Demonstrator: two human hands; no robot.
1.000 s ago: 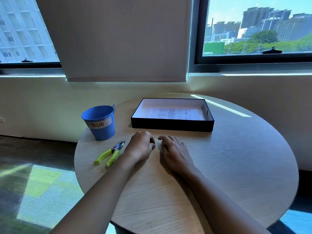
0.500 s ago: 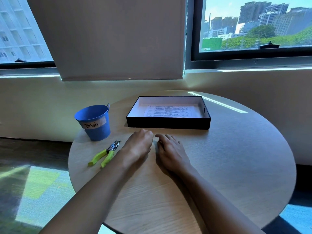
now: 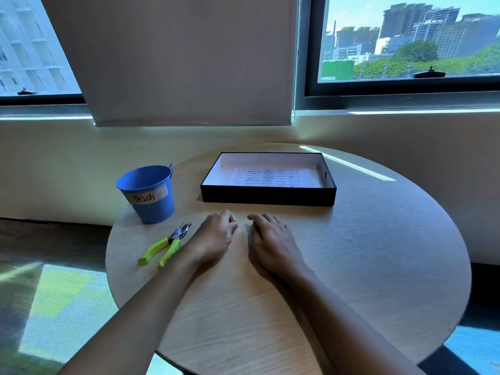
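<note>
Both hands are resting on the round table (image 3: 378, 253), just in front of the black box (image 3: 267, 197). Your left hand (image 3: 215, 236) is lying with its fingers loosely curled under and nothing showing in them. Your right hand (image 3: 273, 240) is lying flat, fingers relaxed and slightly apart.

The hole punch (image 3: 167, 244) is lying just beside your left wrist, near the blue trash bucket (image 3: 151, 201). Its steel head is pointing away from you and its two yellow-green handles are splaying back toward the table edge. You are probably dealing with a stiff, fairly light tool. The handle sleeves should be giving good grip, so be wrapping your fingers round both handles midway along, not the bare head.

The printed sheet (image 3: 266, 177) is lying flat in the box. It is likely thin and floppy, so be pinching it at one edge.
</note>
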